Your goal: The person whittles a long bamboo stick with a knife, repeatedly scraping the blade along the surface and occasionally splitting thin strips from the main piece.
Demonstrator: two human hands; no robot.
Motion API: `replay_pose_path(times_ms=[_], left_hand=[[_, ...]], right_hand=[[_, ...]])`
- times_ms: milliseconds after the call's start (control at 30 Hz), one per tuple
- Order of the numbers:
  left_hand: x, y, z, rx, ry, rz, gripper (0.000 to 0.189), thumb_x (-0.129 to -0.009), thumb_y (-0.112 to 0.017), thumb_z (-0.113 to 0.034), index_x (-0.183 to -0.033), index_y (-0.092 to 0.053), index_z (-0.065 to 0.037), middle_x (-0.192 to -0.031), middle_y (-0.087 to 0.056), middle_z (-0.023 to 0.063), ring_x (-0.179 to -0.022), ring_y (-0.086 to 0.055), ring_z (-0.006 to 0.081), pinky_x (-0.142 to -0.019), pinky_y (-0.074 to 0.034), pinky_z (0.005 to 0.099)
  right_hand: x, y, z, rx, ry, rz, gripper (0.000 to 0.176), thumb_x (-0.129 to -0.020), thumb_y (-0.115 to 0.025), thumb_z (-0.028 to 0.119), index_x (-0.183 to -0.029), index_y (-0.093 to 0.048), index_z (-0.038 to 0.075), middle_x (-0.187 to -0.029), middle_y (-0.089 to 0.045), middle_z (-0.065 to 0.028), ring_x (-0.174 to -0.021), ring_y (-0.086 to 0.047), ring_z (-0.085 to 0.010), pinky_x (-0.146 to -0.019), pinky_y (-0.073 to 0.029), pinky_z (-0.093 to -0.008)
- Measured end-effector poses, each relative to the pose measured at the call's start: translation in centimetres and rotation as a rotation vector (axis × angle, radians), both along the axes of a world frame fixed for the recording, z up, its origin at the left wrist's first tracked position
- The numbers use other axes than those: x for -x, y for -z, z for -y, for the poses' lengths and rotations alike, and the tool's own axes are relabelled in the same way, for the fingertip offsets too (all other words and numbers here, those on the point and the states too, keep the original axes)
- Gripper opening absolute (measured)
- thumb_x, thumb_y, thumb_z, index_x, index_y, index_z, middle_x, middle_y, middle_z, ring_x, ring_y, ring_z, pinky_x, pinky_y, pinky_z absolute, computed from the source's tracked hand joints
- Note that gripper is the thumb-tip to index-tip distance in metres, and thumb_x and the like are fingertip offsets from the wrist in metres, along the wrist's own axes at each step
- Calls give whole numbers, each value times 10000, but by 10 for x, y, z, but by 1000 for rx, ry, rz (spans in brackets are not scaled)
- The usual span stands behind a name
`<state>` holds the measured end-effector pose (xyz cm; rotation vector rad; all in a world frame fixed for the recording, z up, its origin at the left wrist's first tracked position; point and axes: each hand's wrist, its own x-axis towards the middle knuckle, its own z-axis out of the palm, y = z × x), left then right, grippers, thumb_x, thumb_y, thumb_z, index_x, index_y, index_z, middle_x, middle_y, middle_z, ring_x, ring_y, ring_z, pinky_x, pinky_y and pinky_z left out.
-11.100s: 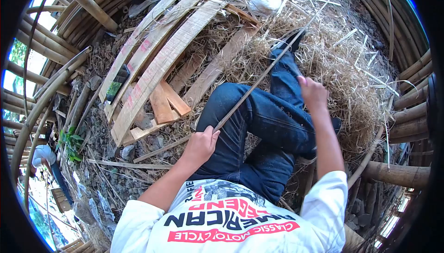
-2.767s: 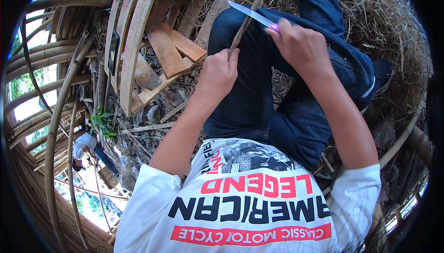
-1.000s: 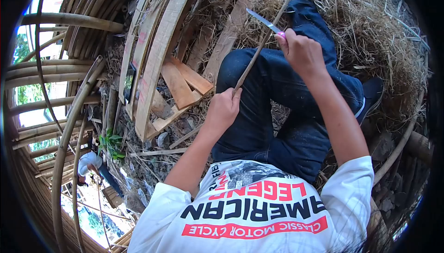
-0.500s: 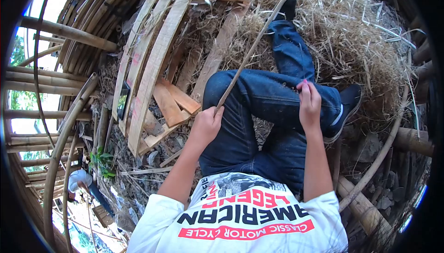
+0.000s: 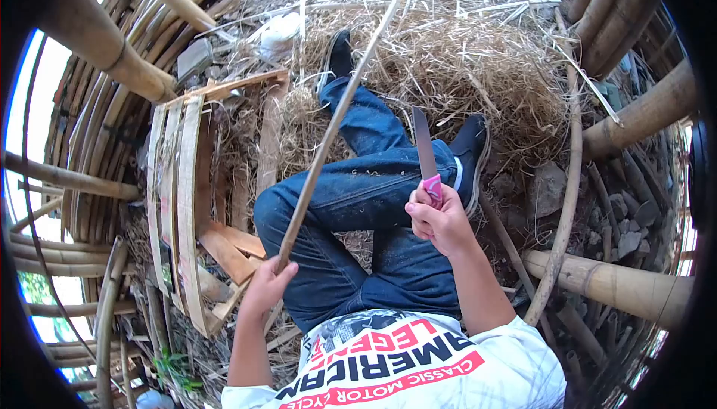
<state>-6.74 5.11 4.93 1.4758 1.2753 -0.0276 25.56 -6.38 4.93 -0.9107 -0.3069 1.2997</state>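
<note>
My left hand is closed around the lower end of a long, thin wooden stick. The stick slants up and to the right, passing over my bent knee in jeans. In my right hand is a knife, gripped by its pink patterned handle. Its blade points up and away from me, apart from the stick, above my lower leg and dark shoe.
A wooden slatted crate lies on its side to the left. Dry straw and shavings are heaped in front. Bamboo poles and stones lie right; bamboo walling stands left. A whitish bundle sits at the back.
My view has shifted, with crate and legs now further left in it. The right hand has turned, so the knife blade shows clearly. The left hand still grips the stick.
</note>
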Motion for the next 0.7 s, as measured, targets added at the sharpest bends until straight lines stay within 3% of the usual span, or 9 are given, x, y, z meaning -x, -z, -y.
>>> replay_pose_path(times_ms=[33,167,233,367,500,700], left_hand=[[1,-4,3,85,2,1,275,-924,-644,-261,-945,-603,9,-721,-491,-40,-699,-432,68,-603,-385,262],[-8,-12,13,263,55,60,266,-885,-692,-278,-947,-593,-39,-691,-488,-70,-532,-432,30,-440,-355,205],[-12,-11,16,319,121,110,249,-871,-704,-266,-845,-534,-85,-671,-448,-82,-535,-410,19,-455,-346,197],[-14,-14,15,435,119,200,273,-845,-732,-256,-845,-512,-94,-663,-422,-83,-534,-382,7,-451,-310,190],[-22,-24,6,567,133,329,304,-826,-754,-270,-877,-518,-85,-662,-405,-82,-522,-355,6,-447,-281,189],[-25,-5,0,386,121,169,336,-831,-754,-298,-932,-527,-70,-641,-436,-55,-501,-385,23,-438,-293,187]], right_hand=[[0,-3,-3,-10,9,-2,301,-846,-645,-9,-747,-395,125,-665,-485,8,-441,-381,-31,-397,-302,-213],[1,-1,-10,-72,34,-35,286,-816,-629,-26,-779,-387,123,-745,-551,-53,-450,-404,-41,-411,-353,-218],[2,-1,-8,-83,38,-28,273,-792,-596,-51,-818,-382,117,-767,-566,-73,-454,-417,-52,-422,-375,-223],[-3,1,2,-139,37,18,280,-768,-545,-94,-858,-374,109,-798,-599,-116,-451,-436,-65,-414,-391,-227],[-11,-2,12,-24,42,119,267,-802,-539,-95,-849,-374,110,-811,-615,-132,-459,-472,-64,-395,-406,-220],[-15,-4,27,-76,50,-24,222,-876,-631,29,-886,-425,110,-753,-631,-132,-486,-555,-88,-377,-402,-228]])
